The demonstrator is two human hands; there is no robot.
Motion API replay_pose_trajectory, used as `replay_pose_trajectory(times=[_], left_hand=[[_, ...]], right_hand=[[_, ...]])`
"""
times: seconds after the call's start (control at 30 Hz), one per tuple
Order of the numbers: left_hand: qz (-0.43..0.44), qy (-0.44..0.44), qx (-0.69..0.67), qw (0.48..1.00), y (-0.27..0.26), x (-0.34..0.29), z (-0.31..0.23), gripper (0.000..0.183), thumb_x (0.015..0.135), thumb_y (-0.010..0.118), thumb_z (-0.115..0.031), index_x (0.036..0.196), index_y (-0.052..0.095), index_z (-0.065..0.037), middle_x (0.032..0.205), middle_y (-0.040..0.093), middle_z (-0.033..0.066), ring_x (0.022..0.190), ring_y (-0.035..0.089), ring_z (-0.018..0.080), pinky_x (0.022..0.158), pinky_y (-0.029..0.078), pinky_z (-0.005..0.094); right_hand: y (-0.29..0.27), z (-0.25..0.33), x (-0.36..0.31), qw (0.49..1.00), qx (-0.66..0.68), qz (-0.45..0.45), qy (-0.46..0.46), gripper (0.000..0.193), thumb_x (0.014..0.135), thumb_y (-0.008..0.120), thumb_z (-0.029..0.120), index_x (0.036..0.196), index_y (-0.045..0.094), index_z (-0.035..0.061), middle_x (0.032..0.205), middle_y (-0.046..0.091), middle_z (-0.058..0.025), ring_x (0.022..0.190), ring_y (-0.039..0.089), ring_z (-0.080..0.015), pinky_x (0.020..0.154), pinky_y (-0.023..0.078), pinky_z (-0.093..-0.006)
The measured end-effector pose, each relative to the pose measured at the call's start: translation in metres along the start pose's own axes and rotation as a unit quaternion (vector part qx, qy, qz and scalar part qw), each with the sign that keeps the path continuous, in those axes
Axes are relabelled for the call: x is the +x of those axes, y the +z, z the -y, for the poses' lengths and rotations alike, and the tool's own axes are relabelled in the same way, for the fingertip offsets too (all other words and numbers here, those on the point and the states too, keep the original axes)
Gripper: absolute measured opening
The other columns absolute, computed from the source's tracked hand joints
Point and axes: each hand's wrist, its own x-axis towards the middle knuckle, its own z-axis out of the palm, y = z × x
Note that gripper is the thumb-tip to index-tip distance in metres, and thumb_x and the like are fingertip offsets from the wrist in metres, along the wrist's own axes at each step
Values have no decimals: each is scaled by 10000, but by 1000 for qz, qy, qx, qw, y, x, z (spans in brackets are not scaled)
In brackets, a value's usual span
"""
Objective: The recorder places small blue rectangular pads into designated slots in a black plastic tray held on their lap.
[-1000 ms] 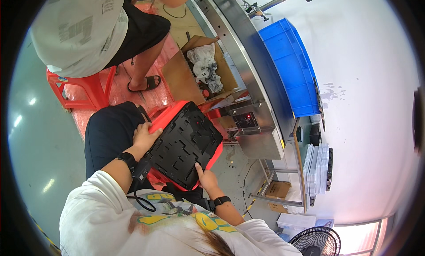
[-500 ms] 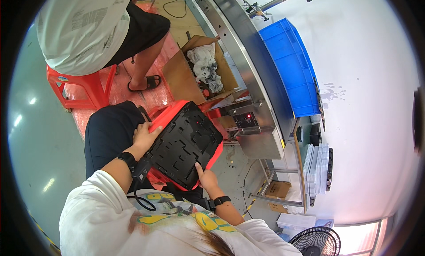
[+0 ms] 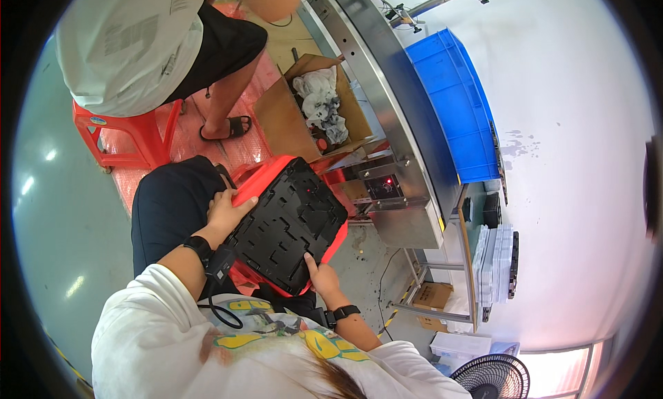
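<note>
1. Left hand [image 3: 226,216] lies at the left edge of the black moulded plastic panel [image 3: 290,219], thumb reaching toward its rim; whether it grips, I cannot tell.
2. Right hand [image 3: 324,280] rests its thumb on the panel's near right edge; its fingers are hidden, so its grip is unclear too.
3. Directly before the person's body, the panel lies ridged face up, red plastic [image 3: 266,181] showing around it. It looks stiff, fairly light and rather slick; thin ridges might chip, so opposite outer edges seem the best hold.
4. Beyond stand a flapped cardboard box [image 3: 280,123] and a co-worker's red plastic stool [image 3: 135,140].
5. Farther right, a blue plastic crate [image 3: 452,102] sits beside the metal-edged bench [image 3: 411,102].
</note>
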Motion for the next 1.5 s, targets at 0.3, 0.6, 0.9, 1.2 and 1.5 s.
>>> replay_pose_trajectory(times=[0.3, 0.6, 0.9, 1.2, 1.5], left_hand=[[-22, 10, -3, 1000, 9, 6, 12, 573, 793, 585, -509, 1167, 534, -79, 1164, 499, 202, 1099, 460, 384, 951, 369, 422], [-2, 4, 8, 1000, 4, 4, 9, 604, 763, 617, -499, 1201, 512, -97, 1208, 478, 178, 1131, 439, 369, 970, 352, 424], [16, -27, -25, 999, 0, 4, 2, 683, 768, 572, -584, 1234, 500, -90, 1241, 462, 188, 1159, 421, 371, 987, 336, 422], [6, 3, 13, 1000, 4, 4, 8, 598, 784, 589, -502, 1213, 512, -92, 1225, 472, 183, 1150, 430, 364, 985, 341, 421], [12, -23, -16, 1000, -2, 1, -1, 671, 784, 541, -594, 1213, 517, -78, 1230, 470, 186, 1158, 422, 365, 990, 333, 418]], right_hand=[[0, 0, 0, 1000, -10, -8, -8, 836, 851, 282, 668, 647, 631, -64, 574, 592, -212, 718, 629, -367, 734, 470, -425], [0, 1, 0, 1000, -6, -2, -6, 838, 849, 281, 671, 654, 632, -65, 587, 595, -222, 719, 628, -375, 731, 471, -430], [5, -5, 3, 999, 4, -40, -29, 815, 841, 338, 664, 563, 594, -58, 485, 550, -177, 529, 611, -307, 597, 483, -379], [6, -5, 3, 998, 2, -46, -32, 812, 842, 340, 662, 568, 596, -59, 486, 552, -181, 526, 614, -308, 598, 485, -381], [13, -14, 10, 997, -10, -72, -40, 814, 843, 340, 660, 569, 596, -62, 482, 550, -180, 515, 612, -309, 593, 487, -382]])
